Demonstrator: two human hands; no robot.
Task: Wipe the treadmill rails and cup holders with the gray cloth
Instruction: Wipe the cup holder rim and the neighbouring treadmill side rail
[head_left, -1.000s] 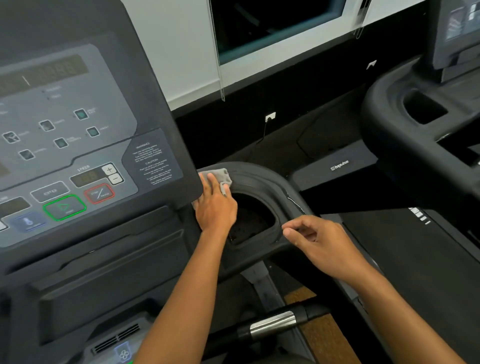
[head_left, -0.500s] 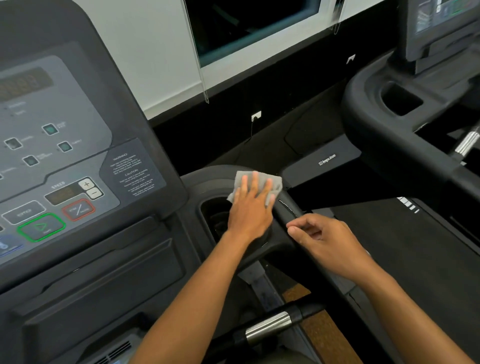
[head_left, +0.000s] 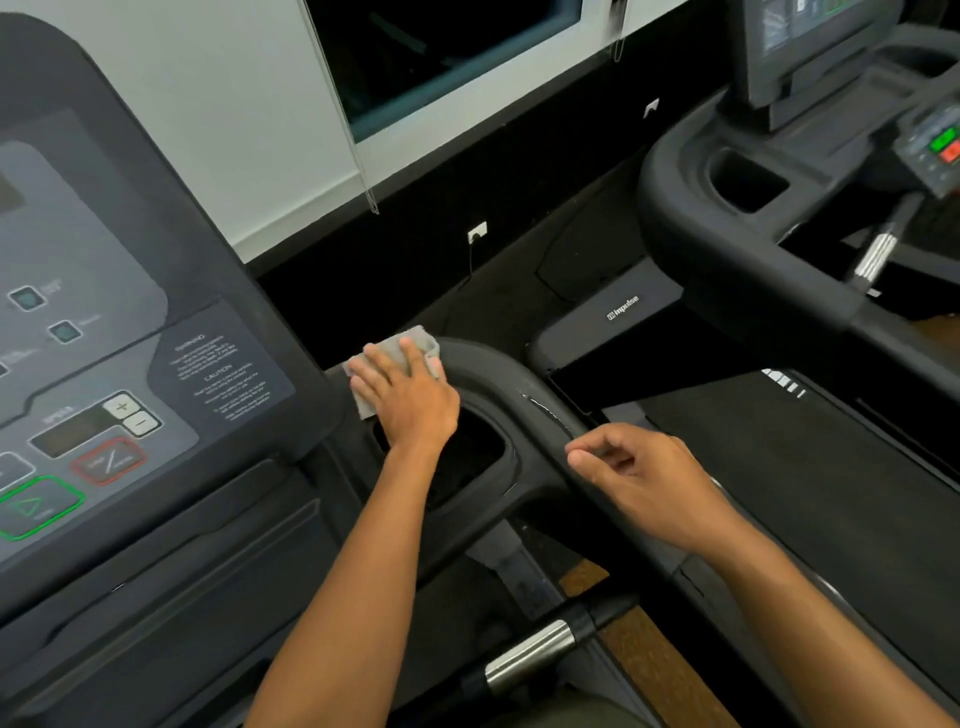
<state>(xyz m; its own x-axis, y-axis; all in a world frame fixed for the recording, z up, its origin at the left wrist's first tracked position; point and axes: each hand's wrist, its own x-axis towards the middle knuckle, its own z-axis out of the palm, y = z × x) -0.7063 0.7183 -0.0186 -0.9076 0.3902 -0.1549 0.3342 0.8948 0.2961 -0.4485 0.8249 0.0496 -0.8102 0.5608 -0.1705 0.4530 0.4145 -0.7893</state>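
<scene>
Cloth (head_left: 423, 340): gray, small and folded flat. It lies on the top curve of the rail (head_left: 498, 371), just beside the console (head_left: 156, 249), at the far rim of the cup holder (head_left: 511, 457).
Left fingers (head_left: 376, 366): straight and spread, pressing down on the cloth; none curls round it.
Left hand (head_left: 415, 400): the palm sits over the cup holder's far edge, and the forearm crosses part of the opening.
Handling: I judge it light, soft and limp. It should glide easily on smooth plastic but may bunch or creep out from under the palm if pressure is uneven.
Where to hold: a flat palm suits the rail. For the inside of the cup holder, gathering the middle round the fingertips looks better.
Right fingers (head_left: 597, 449): loosely curled with the thumb out, holding nothing.
Right hand (head_left: 639, 478): over the rail, beside the cup holder's near corner. Whether it touches the rail I cannot tell.
Rail surface: black, rounded and smooth, with a wet glint (head_left: 545, 410) between the two hands.
Cup holder inside: dark and mostly hidden.
Console writing: the headings "WARNING" (head_left: 189, 343) and "CAUTION" (head_left: 218, 371) can be read, but the fine print is too blurred. There are plus (head_left: 122, 405) and minus (head_left: 140, 423) keys, a green-outlined key (head_left: 36, 506) and a red-outlined key (head_left: 109, 460), their words unreadable.
Brand: "Impulse" (head_left: 623, 307) in white on the neighbouring machine's cover.
</scene>
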